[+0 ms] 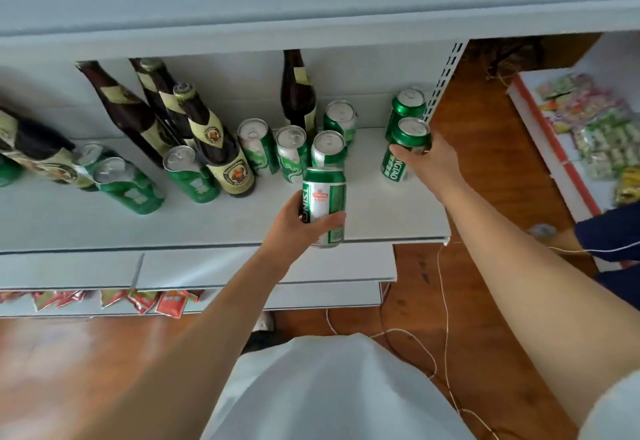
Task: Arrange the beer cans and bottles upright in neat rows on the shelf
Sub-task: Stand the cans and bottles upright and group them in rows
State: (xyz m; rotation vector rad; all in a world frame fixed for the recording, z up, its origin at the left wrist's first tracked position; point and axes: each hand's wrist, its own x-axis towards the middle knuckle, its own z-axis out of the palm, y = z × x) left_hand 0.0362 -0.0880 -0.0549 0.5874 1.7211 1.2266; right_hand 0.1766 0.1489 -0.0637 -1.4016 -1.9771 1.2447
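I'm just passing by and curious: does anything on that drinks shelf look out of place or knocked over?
Yes. At the far left of the shelf a brown bottle seems to lie on its side across green cans. The other cans stand in a loose cluster, not rows. Each hand grips one can.

Down below, red snack packets [138, 301] hang along a lower tier, over a wooden floor [408, 287] where a thin white cord [440, 304] trails in loops. Far right, bagged sweets [602, 128] crowd a red-edged display stand [554, 169] (labels too blurred to read).
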